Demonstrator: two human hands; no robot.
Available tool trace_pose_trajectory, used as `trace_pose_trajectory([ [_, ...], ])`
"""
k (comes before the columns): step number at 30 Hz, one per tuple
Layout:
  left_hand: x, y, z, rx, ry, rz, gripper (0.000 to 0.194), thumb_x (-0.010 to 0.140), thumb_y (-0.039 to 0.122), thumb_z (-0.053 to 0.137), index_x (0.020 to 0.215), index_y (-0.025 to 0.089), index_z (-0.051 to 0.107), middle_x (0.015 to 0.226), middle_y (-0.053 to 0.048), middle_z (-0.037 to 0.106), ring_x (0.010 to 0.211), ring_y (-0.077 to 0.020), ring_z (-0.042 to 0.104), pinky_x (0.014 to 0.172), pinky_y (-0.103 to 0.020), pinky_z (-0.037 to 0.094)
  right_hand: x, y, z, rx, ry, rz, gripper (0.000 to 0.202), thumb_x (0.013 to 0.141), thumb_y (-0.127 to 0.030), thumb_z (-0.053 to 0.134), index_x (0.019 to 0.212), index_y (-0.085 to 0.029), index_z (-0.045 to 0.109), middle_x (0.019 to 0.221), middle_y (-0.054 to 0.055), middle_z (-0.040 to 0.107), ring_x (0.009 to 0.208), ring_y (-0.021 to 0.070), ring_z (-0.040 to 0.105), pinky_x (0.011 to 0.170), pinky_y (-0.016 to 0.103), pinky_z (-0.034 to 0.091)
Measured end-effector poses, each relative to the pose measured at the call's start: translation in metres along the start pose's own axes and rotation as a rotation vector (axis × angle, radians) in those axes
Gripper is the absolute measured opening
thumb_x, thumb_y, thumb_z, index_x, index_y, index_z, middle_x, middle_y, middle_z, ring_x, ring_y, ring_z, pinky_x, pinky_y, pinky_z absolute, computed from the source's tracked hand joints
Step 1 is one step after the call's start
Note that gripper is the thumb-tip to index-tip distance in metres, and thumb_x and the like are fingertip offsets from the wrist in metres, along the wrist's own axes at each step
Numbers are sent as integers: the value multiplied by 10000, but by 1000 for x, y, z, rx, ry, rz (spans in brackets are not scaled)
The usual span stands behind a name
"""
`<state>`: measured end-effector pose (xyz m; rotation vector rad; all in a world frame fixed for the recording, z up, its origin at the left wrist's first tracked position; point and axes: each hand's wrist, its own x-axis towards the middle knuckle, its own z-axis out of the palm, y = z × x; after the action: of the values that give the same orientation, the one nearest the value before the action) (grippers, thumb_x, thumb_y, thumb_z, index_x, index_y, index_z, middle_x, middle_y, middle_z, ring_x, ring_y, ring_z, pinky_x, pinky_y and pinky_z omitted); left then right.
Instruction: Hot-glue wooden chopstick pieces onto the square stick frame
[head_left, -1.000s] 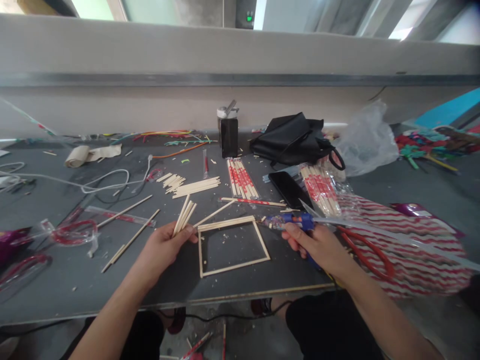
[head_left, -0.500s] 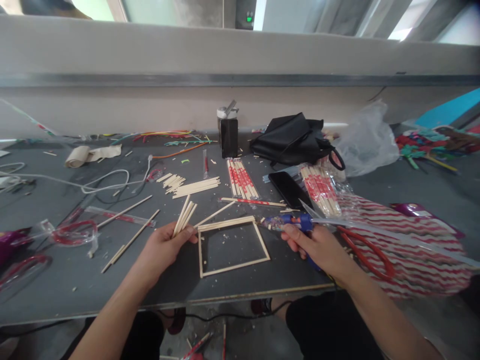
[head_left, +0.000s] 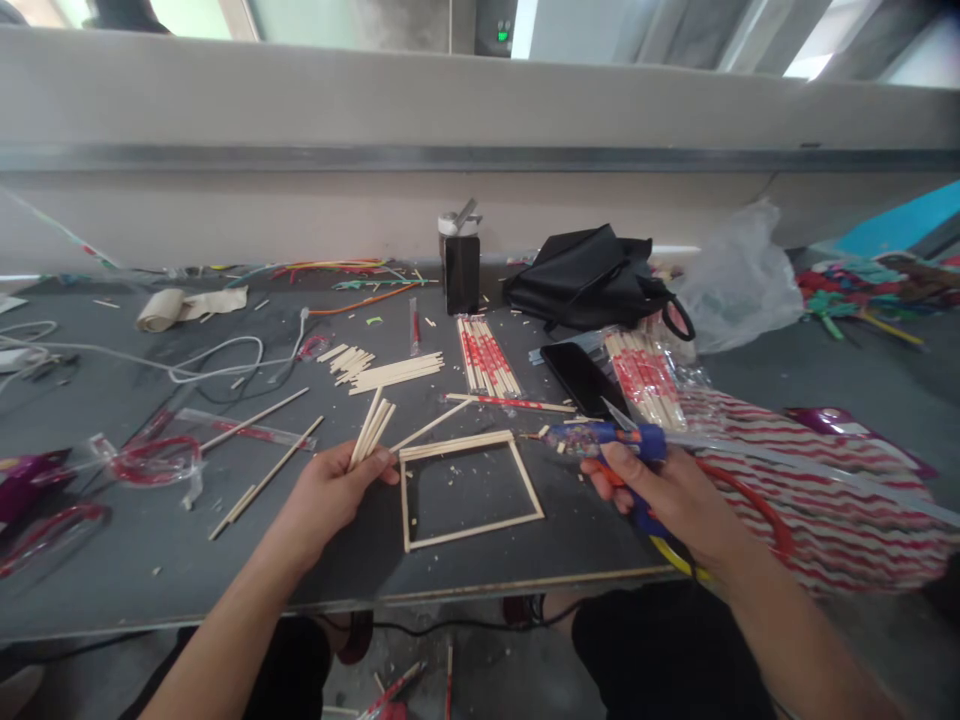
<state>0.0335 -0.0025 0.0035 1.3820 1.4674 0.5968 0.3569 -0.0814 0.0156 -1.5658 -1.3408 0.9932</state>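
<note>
A small bundle of wooden sticks (head_left: pixel 373 428) stands up out of my left hand (head_left: pixel 341 490), which is closed around it. Just right of that hand lies a rectangular stick frame (head_left: pixel 476 531) flat on the table, its far side made of doubled sticks. My left fingertips are close to the frame's far left corner. My right hand (head_left: pixel 649 480) grips a blue hot glue gun (head_left: pixel 607 437) with a long clear glue stick (head_left: pixel 810 465) running out of its back. The gun's nozzle points left, a little apart from the frame's far right corner.
Cut sticks (head_left: pixel 397 373) and wrapped chopsticks (head_left: pixel 487 357) lie beyond the frame. A phone (head_left: pixel 581 378), a black bag (head_left: pixel 592 280) and a bottle (head_left: pixel 460 265) stand farther back. A striped cloth (head_left: pixel 825 490) with red-handled scissors (head_left: pixel 757 510) is at right.
My right hand has drawn the glue gun to the right, so its nozzle has moved off the frame's far right corner. The left hand keeps its hold on the sticks.
</note>
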Motion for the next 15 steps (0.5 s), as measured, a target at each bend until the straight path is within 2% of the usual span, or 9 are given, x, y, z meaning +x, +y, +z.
trace_pose_trajectory([
  [3, -1, 2, 1, -19, 3, -5, 454, 755, 604, 564, 781, 158, 643, 459, 99, 237, 391, -62, 209, 367, -182, 156, -4, -5, 1, 84, 13, -23, 466, 830, -610, 543, 774, -165, 671, 626, 44, 617, 511, 124, 512, 471, 252, 429],
  [7, -1, 3, 1, -52, 13, -22, 445, 741, 597, 574, 783, 161, 651, 455, 99, 239, 387, -65, 211, 371, -188, 143, -5, -9, 11, 136, 11, -34, 453, 829, -605, 547, 793, -170, 668, 624, 35, 609, 516, 121, 496, 482, 247, 416],
  [12, 0, 0, 1, -65, 29, -15, 427, 751, 574, 558, 790, 163, 665, 443, 98, 246, 377, -69, 213, 378, -201, 141, 0, -20, 38, -31, -62, -64, 486, 862, -601, 492, 653, -182, 622, 662, 38, 628, 525, 119, 506, 519, 258, 416],
  [15, 1, -2, 1, -48, 46, 3, 395, 773, 539, 540, 770, 163, 663, 437, 97, 246, 376, -72, 213, 386, -210, 145, 3, -29, 59, -139, -93, -100, 498, 881, -586, 460, 604, -197, 603, 603, 21, 615, 557, 139, 544, 572, 275, 430],
])
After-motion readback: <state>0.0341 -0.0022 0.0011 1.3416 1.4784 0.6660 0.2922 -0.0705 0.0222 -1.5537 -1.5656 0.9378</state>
